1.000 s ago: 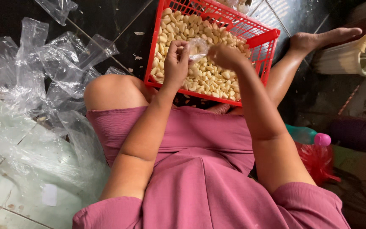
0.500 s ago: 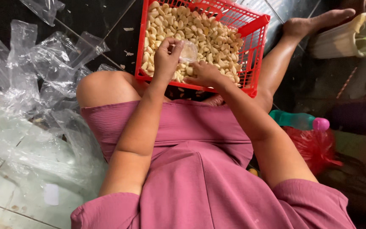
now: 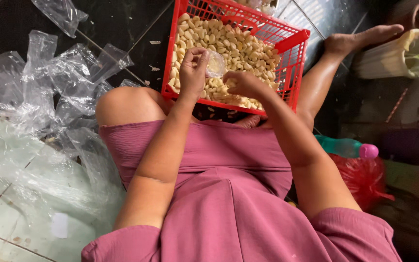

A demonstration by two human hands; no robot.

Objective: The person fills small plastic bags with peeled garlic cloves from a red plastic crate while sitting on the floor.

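A red plastic basket point(image 3: 298, 73) full of pale peeled garlic cloves point(image 3: 233, 41) rests on the floor between my legs. My left hand point(image 3: 192, 68) pinches a small clear plastic bag point(image 3: 215, 63) by its edge above the cloves. My right hand point(image 3: 241, 82) is at the bag's lower side, fingers curled down among the cloves; whether it grips any is hidden. I sit on the floor in a pink dress, left knee point(image 3: 122, 104) raised beside the basket.
Several crumpled clear plastic bags point(image 3: 59, 77) lie on the tiled floor at the left. A red plastic bag point(image 3: 364, 177) and a green bottle with a pink cap point(image 3: 347, 147) sit at the right. A pale ribbed container point(image 3: 389, 58) stands beyond my right foot point(image 3: 360, 39).
The view has shifted, so the basket sits a little left and lower in frame. Both hands stay over the cloves; my right hand has dropped slightly below the small bag.
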